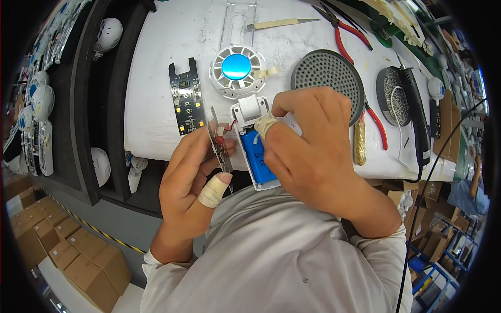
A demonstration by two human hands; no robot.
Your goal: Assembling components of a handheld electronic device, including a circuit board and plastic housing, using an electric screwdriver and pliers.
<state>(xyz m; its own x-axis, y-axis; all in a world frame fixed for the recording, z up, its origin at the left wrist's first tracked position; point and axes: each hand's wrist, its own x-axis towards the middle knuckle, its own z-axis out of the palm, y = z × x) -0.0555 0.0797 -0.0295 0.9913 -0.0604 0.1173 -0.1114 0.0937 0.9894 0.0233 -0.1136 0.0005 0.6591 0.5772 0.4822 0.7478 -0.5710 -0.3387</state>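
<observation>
A white handheld fan [250,110] lies with its handle opened toward me, and a blue battery [257,159] sits in the handle. Its round head has a shiny blue centre [236,67]. My left hand [187,180], with tape round the thumb, grips a circuit board [219,143] tilted on edge beside the handle. Red wires run from that board toward the hinge. My right hand [313,148] is closed over the handle's right side near the hinge, its thumb taped too. What lies right under those fingertips is hidden. Left of the fan head rests another black circuit board [187,99].
A grey perforated round cover [329,78] stands right of the fan, near red-handled pliers [347,39] and a taped blade [282,24]. Further right are a soldering iron [415,117] and its round holder [389,96]. A dark rack [86,104] borders the table's left side.
</observation>
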